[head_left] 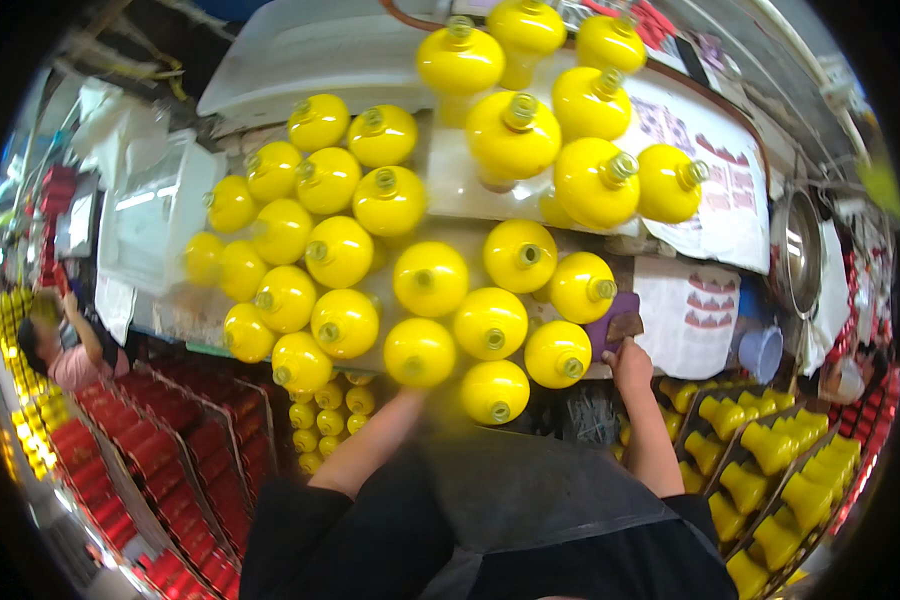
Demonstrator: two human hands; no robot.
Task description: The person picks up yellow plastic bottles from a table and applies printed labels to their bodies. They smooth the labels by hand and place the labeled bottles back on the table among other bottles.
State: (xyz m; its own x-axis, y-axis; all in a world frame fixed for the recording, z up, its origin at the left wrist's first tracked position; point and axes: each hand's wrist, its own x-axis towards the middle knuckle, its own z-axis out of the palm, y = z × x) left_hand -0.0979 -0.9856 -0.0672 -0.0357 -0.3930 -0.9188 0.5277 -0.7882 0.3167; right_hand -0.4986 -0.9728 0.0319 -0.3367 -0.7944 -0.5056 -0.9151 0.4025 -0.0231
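Round yellow bottles with clear glass necks stand close together in front of me. My left hand (408,398) reaches in behind a near yellow bottle (419,352), which hides its fingers. Whether that hand grips the bottle cannot be seen. On the right, my right hand (630,362) is closed at the edge of a small brown flat piece (625,325), which it seems to pinch. That piece lies over a purple pad (602,328). Another yellow bottle (558,354) stands just left of the right hand.
Sheets with dark red printed patterns (685,305) lie right of the purple pad. A white tub (155,215) stands at left, a lilac bucket (761,352) at right. Crates of red bottles (135,440) and yellow bottles (770,447) flank me. Another person (70,350) is far left.
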